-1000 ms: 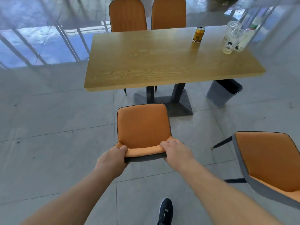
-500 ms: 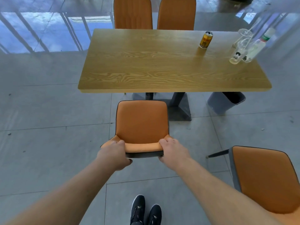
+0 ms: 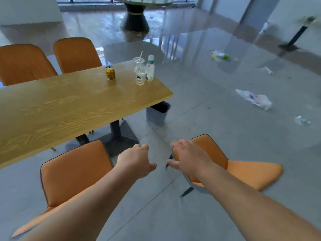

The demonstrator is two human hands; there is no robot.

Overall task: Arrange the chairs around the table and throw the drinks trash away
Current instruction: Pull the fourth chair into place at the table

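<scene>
Wooden desk left of frame: two orange chairs tucked behind it, a third at the near edge, lower left; the fourth chair, lower right, stands well apart and turned away, likely next. Left hand and right hand hover empty at centre, fingers loosely spread. Yellow can, lidded plastic cups and bottle sit uncleared on the desk's far end above the grey bin.

There is a single view, a wide-angle camera worn on the person's head, looking forward and down along both forearms. The left hand and right hand sit near the lower middle of the frame, close to the lens. Beyond and left of them the wooden worktop runs off the left edge; beyond and to their right lies open floor. Straight lines bow toward the frame's edges.
</scene>
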